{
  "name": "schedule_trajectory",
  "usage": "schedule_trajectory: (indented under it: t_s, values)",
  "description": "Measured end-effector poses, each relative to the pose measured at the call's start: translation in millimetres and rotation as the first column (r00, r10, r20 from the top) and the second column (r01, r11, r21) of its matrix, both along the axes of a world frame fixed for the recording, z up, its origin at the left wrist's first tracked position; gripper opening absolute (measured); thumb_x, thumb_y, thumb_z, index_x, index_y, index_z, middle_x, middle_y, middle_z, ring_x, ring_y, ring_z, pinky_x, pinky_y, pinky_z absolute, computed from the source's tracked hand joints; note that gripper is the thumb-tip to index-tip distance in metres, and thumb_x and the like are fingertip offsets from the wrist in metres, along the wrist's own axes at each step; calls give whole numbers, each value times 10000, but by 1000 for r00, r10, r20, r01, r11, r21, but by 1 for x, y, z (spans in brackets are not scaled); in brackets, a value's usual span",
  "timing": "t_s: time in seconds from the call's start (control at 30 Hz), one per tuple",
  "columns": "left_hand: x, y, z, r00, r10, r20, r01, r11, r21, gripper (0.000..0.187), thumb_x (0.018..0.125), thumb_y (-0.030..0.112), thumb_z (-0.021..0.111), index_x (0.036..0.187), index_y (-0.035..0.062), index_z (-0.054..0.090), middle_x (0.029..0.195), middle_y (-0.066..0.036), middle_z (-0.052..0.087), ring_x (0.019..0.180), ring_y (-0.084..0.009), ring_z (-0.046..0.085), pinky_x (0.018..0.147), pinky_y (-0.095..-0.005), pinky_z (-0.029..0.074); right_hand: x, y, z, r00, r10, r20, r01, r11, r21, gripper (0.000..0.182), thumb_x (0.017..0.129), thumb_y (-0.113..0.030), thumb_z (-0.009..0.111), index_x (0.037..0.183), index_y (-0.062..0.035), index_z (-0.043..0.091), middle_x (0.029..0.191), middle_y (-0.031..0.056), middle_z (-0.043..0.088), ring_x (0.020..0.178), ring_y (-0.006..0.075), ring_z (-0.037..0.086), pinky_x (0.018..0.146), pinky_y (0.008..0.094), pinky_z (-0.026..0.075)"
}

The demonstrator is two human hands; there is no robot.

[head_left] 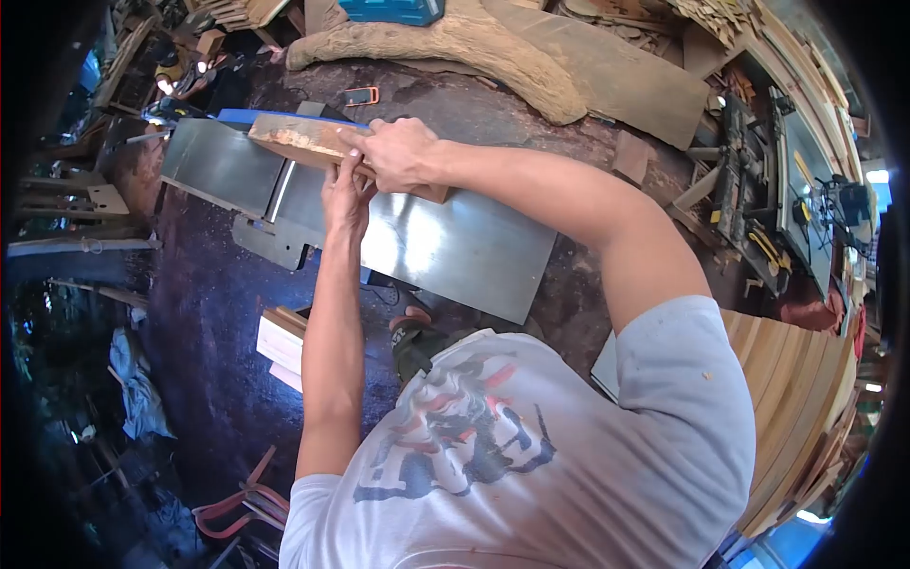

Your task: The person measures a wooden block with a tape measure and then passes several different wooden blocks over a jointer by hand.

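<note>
A wooden board (299,136) with a rough pale face lies over the metal bed of a jointer (460,248), along its blue fence (237,116). My left hand (347,197) grips the board's near side, thumb up against its face and fingers partly hidden. My right hand (396,154) is on the board just to the right, its fingers over the face and pointing left. The two hands nearly touch. More of the board shows beneath my right wrist. Left of my hands, a bright slot crosses the jointer's bed.
Behind the jointer lie an orange-edged device (361,96) on the floor and a long curved log (455,43). Pale wood pieces (282,346) stand left of my legs. Wide planks (787,398) are stacked at the right, below a dark metal frame (744,180).
</note>
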State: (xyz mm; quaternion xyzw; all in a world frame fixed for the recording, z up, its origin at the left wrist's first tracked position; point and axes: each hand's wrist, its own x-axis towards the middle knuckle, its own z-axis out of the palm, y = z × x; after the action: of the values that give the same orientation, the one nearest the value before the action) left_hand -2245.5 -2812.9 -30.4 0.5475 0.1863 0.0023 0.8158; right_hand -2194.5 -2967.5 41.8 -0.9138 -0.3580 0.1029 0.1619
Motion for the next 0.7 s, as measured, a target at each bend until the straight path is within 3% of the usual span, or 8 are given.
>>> schedule_trajectory:
  t_s: [0.03,0.13,0.2,0.3,0.33,0.37,0.47,0.7]
  values:
    - [4,4,-4,1000,5,4,-5,1000,-24,789,940,334,805,1575,106,396,1389,-116,600,1265,-246,628,859,-429,610,1,0,0,1000,0,-8,0,1000,4,913,832,-246,720,1665,-148,361,1259,298,652,1063,448,724,912,510,603]
    - [5,8,-6,1000,27,12,-27,1000,-2,806,939,335,808,1581,94,384,1394,-129,601,1278,-254,620,889,-445,610,6,8,1,999,-18,-31,18,1000,0,910,836,-257,722,1664,-157,358,1263,288,645,1135,457,693,958,515,585]
    - [7,8,-5,997,72,34,-72,997,-4,731,942,327,806,1525,59,457,1404,-137,594,1276,-271,617,902,-471,624,9,15,1,999,-23,-42,22,1000,-13,908,838,-257,717,1664,-161,351,1274,284,640,1185,461,667,985,516,575]
    - [15,13,-13,988,137,69,-140,989,46,692,920,303,824,1446,-10,500,1284,-159,661,1039,-264,714,776,-359,645,17,25,0,1000,2,6,-2,998,-64,917,844,-243,708,1668,-134,320,1342,285,606,1263,442,611,1036,521,553]
    - [15,16,-9,990,137,42,-139,990,38,708,908,276,843,1439,-37,494,1304,-167,654,1078,-258,707,805,-361,640,19,29,1,1000,3,6,-3,997,-83,928,842,-237,707,1673,-142,305,1345,280,607,1268,443,601,1049,520,545]
    - [14,18,-5,994,88,60,-91,995,45,785,935,325,804,1548,11,429,1436,-186,584,1286,-332,628,962,-490,620,19,35,3,1000,0,22,3,994,-107,933,835,-231,710,1673,-148,308,1340,280,609,1263,444,599,1056,522,538]
    - [20,25,-3,988,130,78,-124,990,-72,781,930,233,820,1558,17,409,1419,-170,609,1249,-284,661,930,-423,635,23,44,1,997,4,80,6,993,-120,949,816,-223,724,1671,-154,318,1320,282,621,1255,453,601,1064,525,528]
    - [44,61,-16,984,147,105,-146,989,-9,780,913,219,839,1548,27,430,1367,-177,643,1186,-273,694,891,-416,638,44,78,-2,996,11,94,-3,996,-85,959,796,-206,737,1666,-139,340,1294,288,646,1222,482,612,1062,542,522]
